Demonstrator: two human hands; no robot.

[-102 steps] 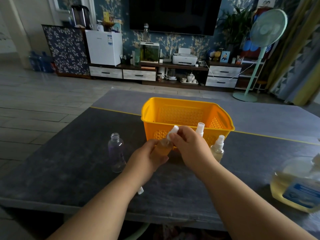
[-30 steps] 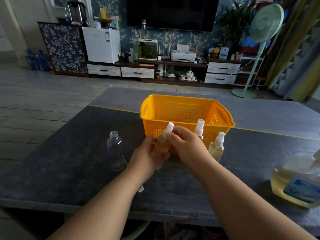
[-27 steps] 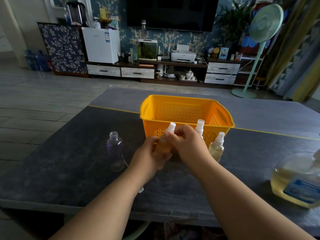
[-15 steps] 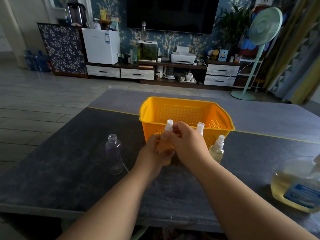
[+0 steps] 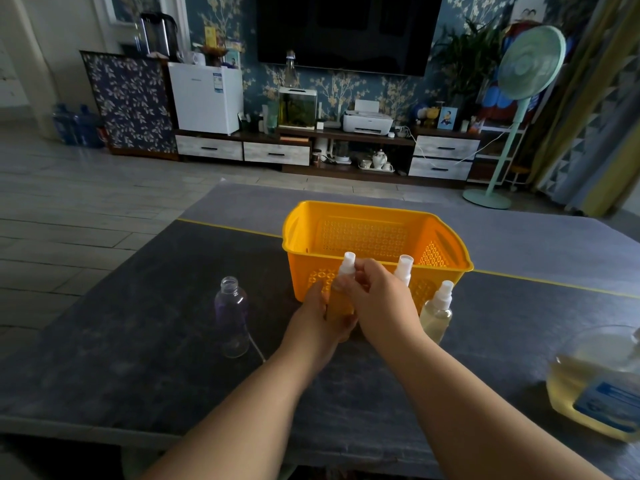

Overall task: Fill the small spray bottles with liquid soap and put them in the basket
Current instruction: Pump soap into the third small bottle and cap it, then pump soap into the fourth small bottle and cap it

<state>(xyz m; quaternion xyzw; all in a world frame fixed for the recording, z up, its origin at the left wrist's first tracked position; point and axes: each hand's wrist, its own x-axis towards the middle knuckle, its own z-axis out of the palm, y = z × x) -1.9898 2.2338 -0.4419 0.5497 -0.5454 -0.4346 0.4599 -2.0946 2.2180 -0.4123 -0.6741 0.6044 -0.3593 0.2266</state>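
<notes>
The fingers [image 5: 362, 273] of the right hand [image 5: 381, 299] are pinching the white spray cap [image 5: 347, 263] of a small amber bottle [image 5: 341, 308]. The fingers [image 5: 346, 322] of the left hand [image 5: 320, 320] are curling round the bottle's body from below and from the side. The bottle is standing upright just in front of the near wall of the orange basket [image 5: 363, 233], outside it. The hands are covering its base, so whether it is touching the dark surface [image 5: 138, 323] cannot be told.

A second bottle [image 5: 404, 266] is showing only its white cap behind the right hand, against the basket's near wall; its body is hidden. A third bottle [image 5: 437, 317], capped and holding pale yellow liquid, is standing in front of the basket's right corner, just beside the right wrist. An uncapped bottle [image 5: 231, 317] of clear, faintly purple plastic is standing well left of the basket's front, with a thin pale tube [image 5: 256, 348] lying at its foot. A large soap jug [image 5: 595, 386] with a blue label is sitting far to the right of the basket, nearer the person, partly cut off by the frame edge.

The basket is glossy plastic with perforated walls, rounded corners and handle slots. The surface is looking matt and mottled. A pale green fan [image 5: 530, 64] is standing on the floor beyond the basket.
</notes>
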